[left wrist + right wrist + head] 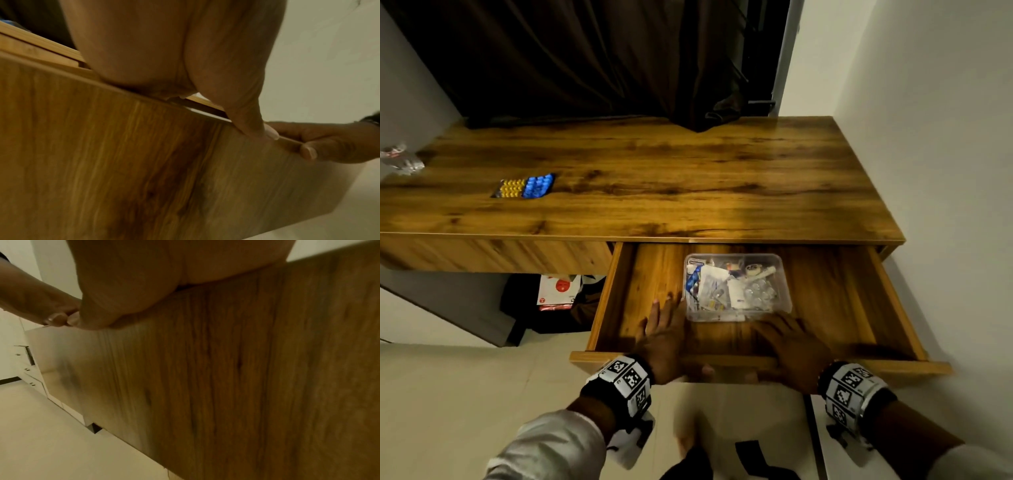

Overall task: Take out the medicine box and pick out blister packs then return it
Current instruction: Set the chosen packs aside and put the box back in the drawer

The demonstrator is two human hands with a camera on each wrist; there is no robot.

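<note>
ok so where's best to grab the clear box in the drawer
Take the box by its two short end walls, left hand and right hand coming down from above. It lies flat, long side across the drawer, with bare floor at both ends to let fingers in.

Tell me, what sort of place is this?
Probably a room in a home, maybe a bedroom: a wooden desk with an open drawer, a dark curtain behind it, and a clear medicine box in the drawer.
</note>
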